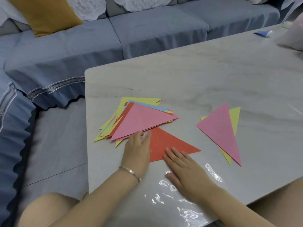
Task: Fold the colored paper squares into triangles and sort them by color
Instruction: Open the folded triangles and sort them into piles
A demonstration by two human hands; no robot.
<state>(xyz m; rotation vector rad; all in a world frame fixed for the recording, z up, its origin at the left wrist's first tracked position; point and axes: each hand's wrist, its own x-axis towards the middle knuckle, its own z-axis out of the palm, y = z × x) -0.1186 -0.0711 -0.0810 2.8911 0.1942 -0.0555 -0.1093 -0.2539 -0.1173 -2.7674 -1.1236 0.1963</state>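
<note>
A red paper triangle [172, 143] lies flat on the pale marbled tabletop [196, 71], near the front edge. Its long edge runs left to right and its sharpest corner points right. The left grip [136, 151], a bare hand with a bracelet, rests on the triangle's left side, fingers straight and released, fingertips just at the pile beyond. The right grip [185, 167] lies flat and released, palm down, its straight fingers pressing the triangle's near edge.

Just behind, touching the red triangle, is a loose pile of folded triangles [141, 120]: pink on top, tip pointing right, with yellow, blue and red beneath. Well apart to the right, a pink triangle [219, 131] lies over a yellow triangle [235, 117], their long axis running far to near and their narrow tips pointing toward the person.

A blue sofa [147, 30] with a mustard cushion [47, 13] stands behind the tabletop.
</note>
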